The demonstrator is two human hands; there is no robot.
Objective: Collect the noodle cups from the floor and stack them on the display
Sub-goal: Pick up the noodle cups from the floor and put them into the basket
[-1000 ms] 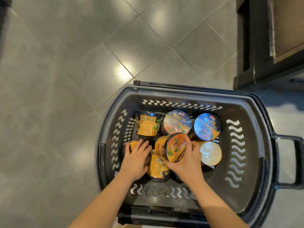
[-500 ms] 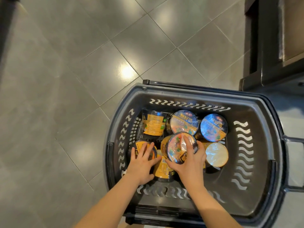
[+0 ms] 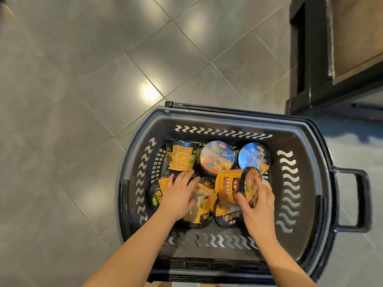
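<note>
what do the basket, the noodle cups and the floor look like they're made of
Basket: dark moulded plastic by the look, semi-matt, with wavy slots cut through its walls.
Noodle cups: probably paper or foam under glossy clear film; the lids glare and the wrap crinkles on the cup beside the left hand.
Floor: grey polished tile, ceramic or stone, with grout lines and a bright lamp reflection.

Looks like shop. Big dark plastic shopping basket (image 3: 310, 146) with side handle (image 3: 361, 200) sits on floor. Many same noodle cups (image 3: 216, 157), sealed in shiny wrap, piled inside like goods for sale. Floor (image 3: 83, 100) is grey glossy tile, ceiling light shining on it. Dark shelf unit (image 3: 315, 59) at top right.
</note>
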